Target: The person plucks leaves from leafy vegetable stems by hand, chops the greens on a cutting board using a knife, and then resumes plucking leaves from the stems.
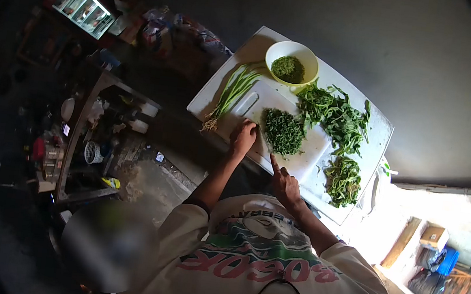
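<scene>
One heap of greens [282,132] lies finely chopped on the cutting board [310,166] by the near edge of the bench [381,129]; a bowl [309,68] at the far edge holds more cut greens. Two leafy bunches [337,113] towards the right edge and scallions [235,87] along the left are uncut. The right hand [285,186] closes around a knife [265,141]; the left hand [244,136] curls by its tip, grip unclear.
</scene>
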Motion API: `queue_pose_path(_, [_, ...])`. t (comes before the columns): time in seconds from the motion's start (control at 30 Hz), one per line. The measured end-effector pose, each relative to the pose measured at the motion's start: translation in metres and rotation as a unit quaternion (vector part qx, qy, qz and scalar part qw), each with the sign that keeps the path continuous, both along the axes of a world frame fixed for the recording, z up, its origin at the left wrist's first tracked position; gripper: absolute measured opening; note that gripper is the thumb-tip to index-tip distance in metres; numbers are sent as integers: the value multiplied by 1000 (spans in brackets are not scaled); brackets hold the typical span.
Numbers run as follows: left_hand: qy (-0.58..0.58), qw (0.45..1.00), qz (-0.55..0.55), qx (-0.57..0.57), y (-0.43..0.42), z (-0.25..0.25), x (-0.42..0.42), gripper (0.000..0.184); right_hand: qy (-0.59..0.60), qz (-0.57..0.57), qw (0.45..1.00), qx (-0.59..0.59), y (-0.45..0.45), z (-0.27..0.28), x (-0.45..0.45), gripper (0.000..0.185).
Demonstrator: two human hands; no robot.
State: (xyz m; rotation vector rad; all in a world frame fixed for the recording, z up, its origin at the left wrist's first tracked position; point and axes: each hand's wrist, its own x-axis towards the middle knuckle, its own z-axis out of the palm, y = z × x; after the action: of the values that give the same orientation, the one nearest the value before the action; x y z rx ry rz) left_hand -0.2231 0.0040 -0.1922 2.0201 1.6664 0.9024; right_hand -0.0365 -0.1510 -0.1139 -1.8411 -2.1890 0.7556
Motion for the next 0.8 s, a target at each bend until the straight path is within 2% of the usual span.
queue_pose_path(0.03, [-8, 1000, -15, 2, 2, -6, 0, 16, 0, -9, 1000, -1, -2, -1, -3, 79])
queue_pose_path(0.07, [-87, 995, 4, 45, 3, -29, 5, 14, 3, -13, 1000, 9, -4, -1, -6, 79])
queue_pose_path(0.1, [-88, 995, -5, 43, 2, -24, 5, 14, 6, -17, 1000, 18, -5, 0, -8, 78])
queue_pose_path(0.17, [2, 1000, -19, 15, 4, -13, 0, 11, 10, -30, 999, 22, -8, 0, -13, 78])
queue_pose_path(0.33, [24, 996, -86, -21, 11, 13, -6, 11, 11, -60, 998, -10, 1, -17, -33, 77])
queue_pose_path(0.4, [26, 993, -109, -39, 13, 14, -10, 11, 81, -76, 994, 12, 17, -40, -38, 77])
queue_pose_path(0.5, [17, 992, -118, -42, 15, 7, -11, 10, 136, -87, 987, 22, 41, -43, -43, 77])
queue_pose_path(0.57, [-10, 995, -98, 13, 20, -12, -12, 11, 132, -111, 985, 29, 44, -30, -44, 77])
queue_pose_path(0.63, [-5, 992, -123, 11, 31, 0, -15, 12, 128, -128, 983, 36, 44, -10, -48, 78])
queue_pose_path(0.7, [-2, 989, -146, 7, 41, 9, -16, 13, 79, -171, 979, -76, 41, 6, -48, 79])
queue_pose_path(0.77, [-33, 984, -172, -18, 47, 12, -16, 11, 74, -185, 979, -53, 35, 0, -52, 79])
queue_pose_path(0.8, [-7, 983, -181, -15, 49, 15, -17, 12, 71, -189, 979, -29, 33, -1, -55, 79])
